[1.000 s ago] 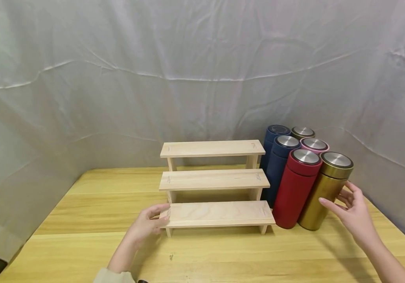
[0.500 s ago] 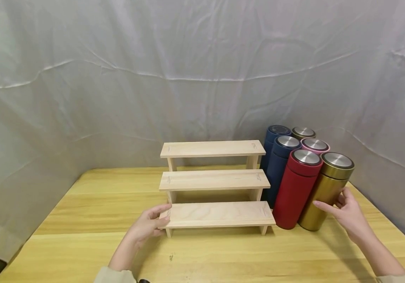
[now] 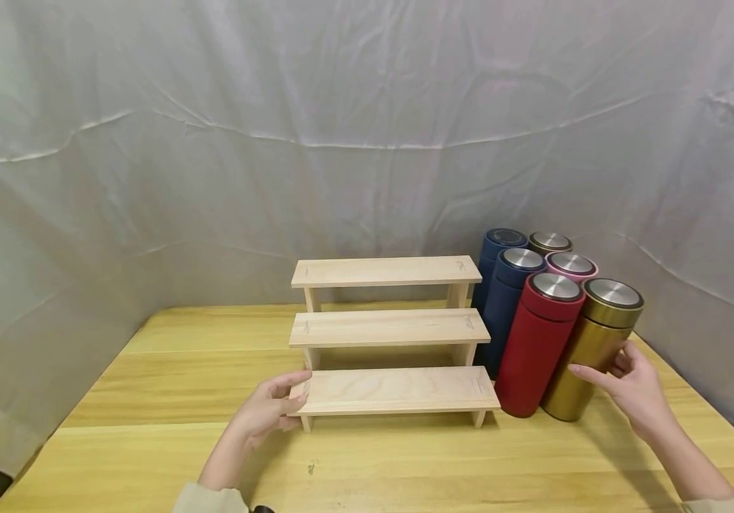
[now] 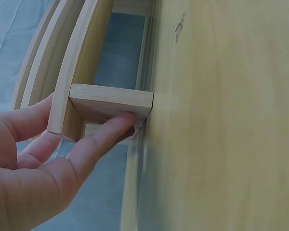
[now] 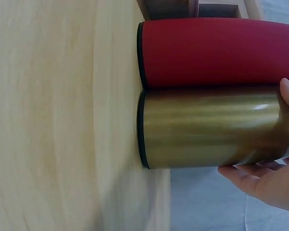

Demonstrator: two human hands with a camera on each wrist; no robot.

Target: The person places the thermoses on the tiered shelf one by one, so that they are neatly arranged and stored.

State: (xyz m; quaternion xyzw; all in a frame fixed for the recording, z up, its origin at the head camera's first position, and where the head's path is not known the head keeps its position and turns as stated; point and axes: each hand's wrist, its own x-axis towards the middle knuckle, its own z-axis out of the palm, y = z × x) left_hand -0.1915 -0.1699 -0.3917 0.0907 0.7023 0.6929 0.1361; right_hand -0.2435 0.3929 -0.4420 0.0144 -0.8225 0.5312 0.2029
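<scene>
A three-step wooden display stand (image 3: 393, 390) stands on the table, its lowest board nearest me. My left hand (image 3: 269, 406) holds the left end of that board; in the left wrist view one finger (image 4: 108, 137) lies along the short end leg and others reach the board's edge. To the right, my right hand (image 3: 636, 392) grips a gold thermos (image 3: 588, 356) around its body, with the thumb across the near side. The gold thermos stands upright against a red thermos (image 3: 536, 349). In the right wrist view, the gold thermos's dark base (image 5: 142, 130) meets the tabletop.
Behind the red and gold pair stand two blue thermoses (image 3: 508, 306), a pink one (image 3: 572, 263) and another gold one (image 3: 550, 241), packed close beside the stand's right end. A grey fabric sheet (image 3: 367, 142) hangs behind the wooden table (image 3: 181, 399).
My right hand has moved left and slightly down onto the gold thermos, its fingers drawing in around it. My left hand and the stand have hardly shifted.
</scene>
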